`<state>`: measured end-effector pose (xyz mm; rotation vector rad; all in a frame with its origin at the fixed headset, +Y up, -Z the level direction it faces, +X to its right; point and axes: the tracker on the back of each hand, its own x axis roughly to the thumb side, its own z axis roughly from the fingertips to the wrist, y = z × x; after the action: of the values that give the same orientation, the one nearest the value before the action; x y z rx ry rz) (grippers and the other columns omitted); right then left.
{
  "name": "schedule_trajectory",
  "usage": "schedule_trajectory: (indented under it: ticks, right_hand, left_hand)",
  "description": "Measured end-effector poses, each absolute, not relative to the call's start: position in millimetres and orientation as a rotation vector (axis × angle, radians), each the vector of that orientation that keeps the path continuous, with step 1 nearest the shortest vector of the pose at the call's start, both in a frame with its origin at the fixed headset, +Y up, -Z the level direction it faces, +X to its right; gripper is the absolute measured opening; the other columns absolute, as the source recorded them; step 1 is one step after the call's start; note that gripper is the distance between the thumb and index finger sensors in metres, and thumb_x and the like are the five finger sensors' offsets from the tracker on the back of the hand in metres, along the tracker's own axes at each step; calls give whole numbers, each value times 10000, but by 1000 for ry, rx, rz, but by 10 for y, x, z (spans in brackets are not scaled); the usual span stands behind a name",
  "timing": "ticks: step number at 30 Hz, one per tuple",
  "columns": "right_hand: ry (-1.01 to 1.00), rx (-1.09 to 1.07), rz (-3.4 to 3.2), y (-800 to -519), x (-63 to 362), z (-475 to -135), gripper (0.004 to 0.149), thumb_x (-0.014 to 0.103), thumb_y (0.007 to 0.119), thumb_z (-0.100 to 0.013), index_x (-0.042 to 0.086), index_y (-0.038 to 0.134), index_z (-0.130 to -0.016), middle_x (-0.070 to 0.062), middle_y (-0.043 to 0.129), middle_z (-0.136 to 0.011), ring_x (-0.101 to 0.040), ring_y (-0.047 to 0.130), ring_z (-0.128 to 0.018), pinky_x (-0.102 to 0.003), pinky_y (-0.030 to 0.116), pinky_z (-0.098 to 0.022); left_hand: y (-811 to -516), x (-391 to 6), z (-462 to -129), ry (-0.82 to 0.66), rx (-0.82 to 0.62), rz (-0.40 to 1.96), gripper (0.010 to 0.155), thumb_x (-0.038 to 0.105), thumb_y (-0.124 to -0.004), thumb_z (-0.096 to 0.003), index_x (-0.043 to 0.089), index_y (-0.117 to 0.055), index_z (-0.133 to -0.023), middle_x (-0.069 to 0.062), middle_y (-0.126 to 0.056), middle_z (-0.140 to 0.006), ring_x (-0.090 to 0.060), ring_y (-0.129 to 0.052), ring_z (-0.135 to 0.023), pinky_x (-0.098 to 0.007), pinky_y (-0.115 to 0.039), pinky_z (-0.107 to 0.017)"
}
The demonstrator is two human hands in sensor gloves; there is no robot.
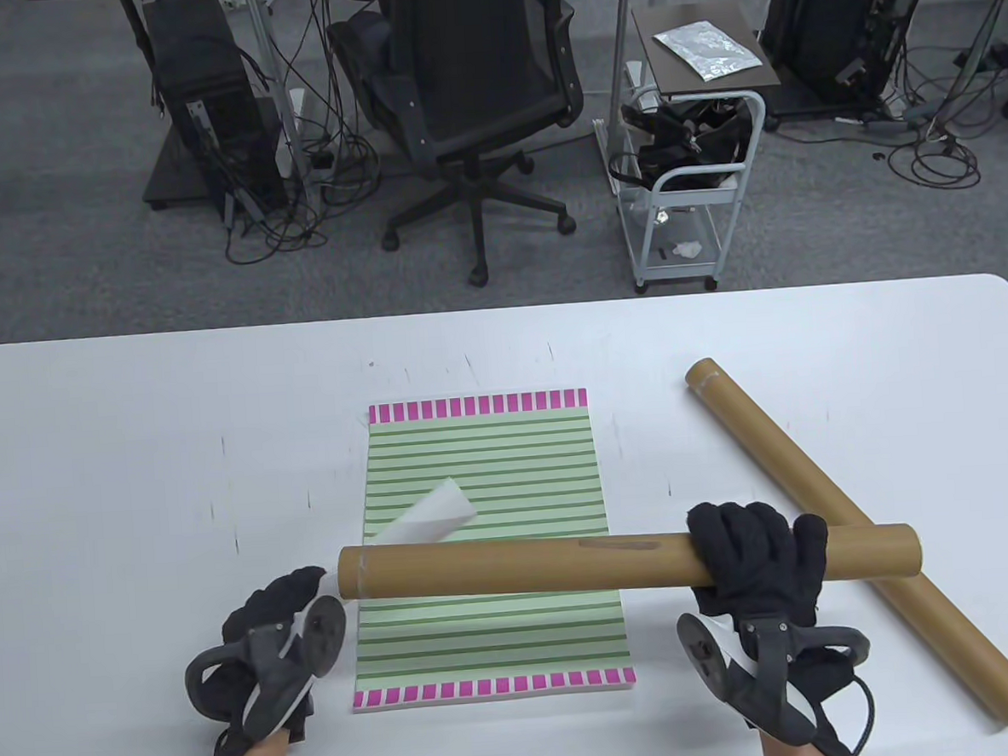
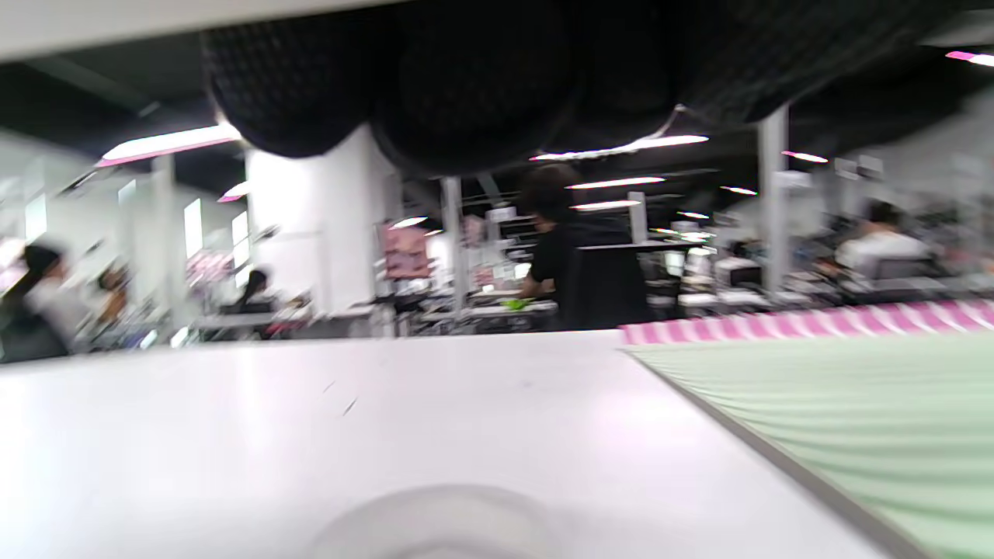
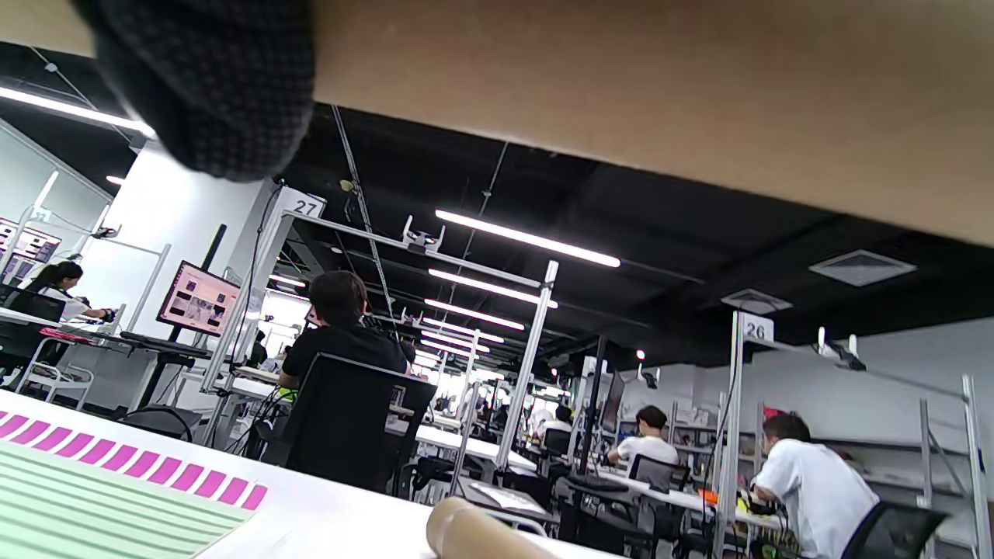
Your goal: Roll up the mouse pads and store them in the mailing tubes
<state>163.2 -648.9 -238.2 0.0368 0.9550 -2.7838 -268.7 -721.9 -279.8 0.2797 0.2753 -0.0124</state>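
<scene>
A green-striped mouse pad [image 1: 483,456] with pink-barred ends lies flat at the table's middle; it also shows as the pad [image 2: 854,411] and its far corner [image 3: 78,497]. My right hand [image 1: 758,550] grips a brown mailing tube [image 1: 524,569] and holds it level across the pad's near half; the tube [image 3: 660,93] fills the top of the right wrist view. My left hand [image 1: 284,618] is at the tube's left end with its fingers [image 2: 466,101] curled; what they hold is hidden. A curled white piece [image 1: 431,516] sits just behind the tube. A second tube [image 1: 763,430] lies diagonally at right.
The second tube's near end reaches almost to the table's front right edge, passing under the held tube. Beyond the far table edge stand an office chair [image 1: 469,90] and a white cart [image 1: 688,179]. Several people sit at other desks in the wrist views.
</scene>
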Motion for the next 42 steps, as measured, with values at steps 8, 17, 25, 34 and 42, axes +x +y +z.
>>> schedule_trajectory:
  ticks: [8, 17, 25, 34, 42]
  right_hand:
    - [825, 211, -2809, -6681, 1793, -2523, 759, 468, 863, -382, 391, 414, -989, 75, 589, -1019, -265, 621, -934, -606, 425, -757]
    - [744, 290, -2850, -6784, 1924, -2579, 758, 458, 870, -377, 384, 427, -988, 70, 588, -1020, -267, 619, -935, -609, 418, -758]
    - [687, 296, -2850, -6867, 1885, -2620, 754, 459, 866, -381, 367, 433, -991, 50, 590, -1018, -276, 630, -929, -643, 445, -742]
    - [680, 320, -2858, -6895, 1916, -2636, 747, 459, 873, -374, 371, 447, -982, 23, 611, -1007, -284, 666, -911, -646, 501, -721]
    - [562, 442, -2904, -7070, 2128, -2699, 763, 414, 874, -379, 380, 404, -980, 80, 533, -1054, -264, 522, -1043, -611, 347, -763]
  left_hand:
    - [-7242, -3001, -2797, 393, 248, 137, 436, 569, -822, -377, 345, -767, -747, 126, -949, -569, -70, -987, -425, -298, -880, -438]
    - [-7221, -2870, -2785, 323, 270, 29, 435, 579, -819, -377, 360, -761, -748, 139, -945, -574, -60, -984, -435, -290, -878, -450]
    - [-7230, -2856, -2789, 328, 251, 21, 441, 581, -820, -373, 354, -766, -747, 136, -949, -569, -61, -987, -429, -290, -881, -444]
    - [-7246, -2800, -2770, 275, 254, -16, 450, 596, -806, -375, 369, -746, -759, 152, -940, -588, -49, -981, -453, -279, -877, -469]
    - [-7413, -2962, -2766, 139, 142, 30, 447, 591, -825, -347, 476, -703, -761, 208, -898, -668, -19, -936, -605, -268, -818, -613]
